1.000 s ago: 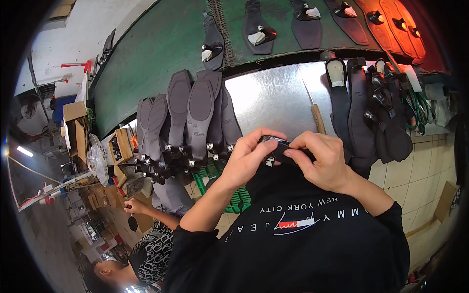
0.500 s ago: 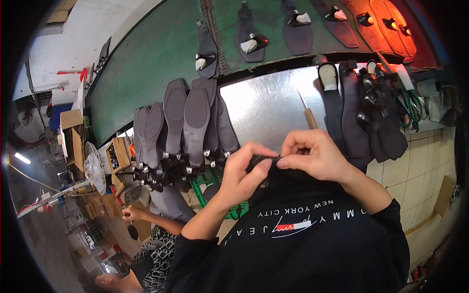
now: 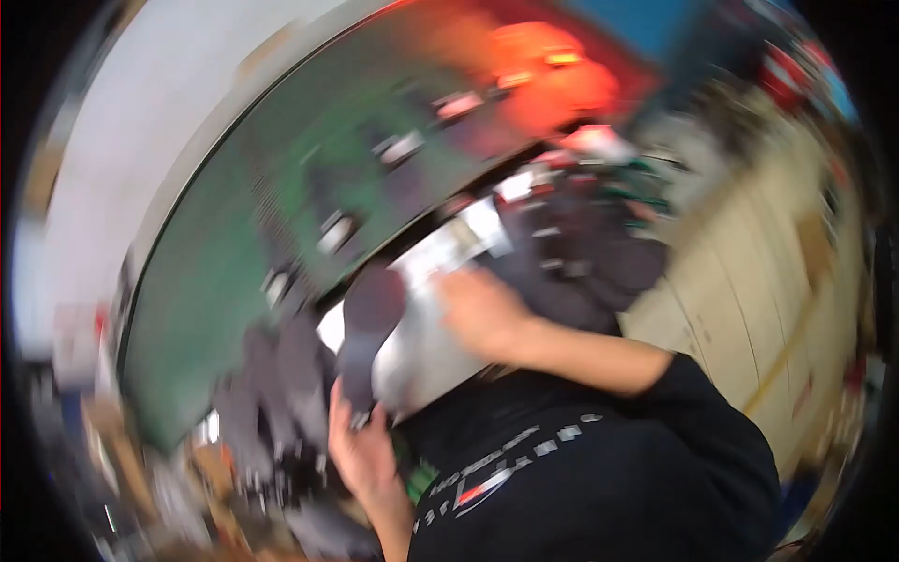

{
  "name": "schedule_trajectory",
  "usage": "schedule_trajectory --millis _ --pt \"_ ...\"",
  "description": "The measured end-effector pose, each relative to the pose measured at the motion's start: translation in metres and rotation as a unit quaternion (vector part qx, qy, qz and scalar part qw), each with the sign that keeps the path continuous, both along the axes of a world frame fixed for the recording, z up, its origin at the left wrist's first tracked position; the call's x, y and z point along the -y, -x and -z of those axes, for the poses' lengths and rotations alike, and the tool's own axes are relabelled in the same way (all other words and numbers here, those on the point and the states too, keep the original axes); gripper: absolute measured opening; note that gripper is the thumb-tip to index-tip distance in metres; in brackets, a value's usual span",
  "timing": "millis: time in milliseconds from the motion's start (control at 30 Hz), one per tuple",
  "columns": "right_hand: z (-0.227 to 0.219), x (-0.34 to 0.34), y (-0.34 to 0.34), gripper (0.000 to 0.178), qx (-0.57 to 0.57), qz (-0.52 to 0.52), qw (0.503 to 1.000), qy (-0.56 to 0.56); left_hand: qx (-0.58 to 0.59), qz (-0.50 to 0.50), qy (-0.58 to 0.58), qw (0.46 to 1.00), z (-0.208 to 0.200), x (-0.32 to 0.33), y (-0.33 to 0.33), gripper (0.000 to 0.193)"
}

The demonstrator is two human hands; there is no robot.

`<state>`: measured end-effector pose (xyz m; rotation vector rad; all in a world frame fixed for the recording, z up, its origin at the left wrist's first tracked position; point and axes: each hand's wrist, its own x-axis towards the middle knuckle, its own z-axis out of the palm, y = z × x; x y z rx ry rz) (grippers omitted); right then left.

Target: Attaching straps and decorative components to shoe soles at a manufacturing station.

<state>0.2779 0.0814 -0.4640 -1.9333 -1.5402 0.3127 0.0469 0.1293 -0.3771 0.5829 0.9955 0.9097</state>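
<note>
"What's on the left?"

"A green belt [image 3: 201, 281], and below it a cluster of grey soles [image 3: 295, 370], blurred. Just right of those, the left hand [image 3: 361, 454] has its fingers closed around the narrow end of 1 dark sandal [image 3: 372, 309]. Its broad end points away from the person, over the metal counter [image 3: 412, 361]."

"So which step is this?"

"Handling that 1 piece, I'd judge. Whether it's a pick-up or a set-down, the blur won't let me say."

"And the right hand?"

"The right hand [image 3: 482, 314] is farther right, over the counter, between the sandal and a heap of dark footwear [image 3: 599, 258]. I can't tell whether its fingers are open or closed, or hold anything."

"What does the next move call for?"

"In my view, a secure left grip, and keeping the sandal's broad end clear of the 2 piles."
</note>
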Motion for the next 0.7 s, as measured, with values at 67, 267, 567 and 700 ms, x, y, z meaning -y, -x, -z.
schedule_trajectory --millis 67,267,567,700 --pt "-0.012 -0.016 0.022 0.051 -0.071 -0.011 0.996 0.056 0.028 -0.029 0.051 0.998 0.006 0.0 0.019 0.047" --pt "-0.031 0.02 0.016 0.043 -0.288 0.031 0.94 -0.177 0.18 0.072 0.257 0.947 -0.001 -0.011 0.015 0.019" --pt "-0.071 0.043 0.031 0.057 -0.512 -0.178 0.84 -0.036 0.285 0.197 0.168 0.923 0.011 -0.018 -0.044 0.016" --pt "-0.065 0.041 0.033 0.056 -0.493 -0.145 0.854 -0.081 0.243 0.144 0.184 0.942 0.002 -0.011 -0.065 0.018"
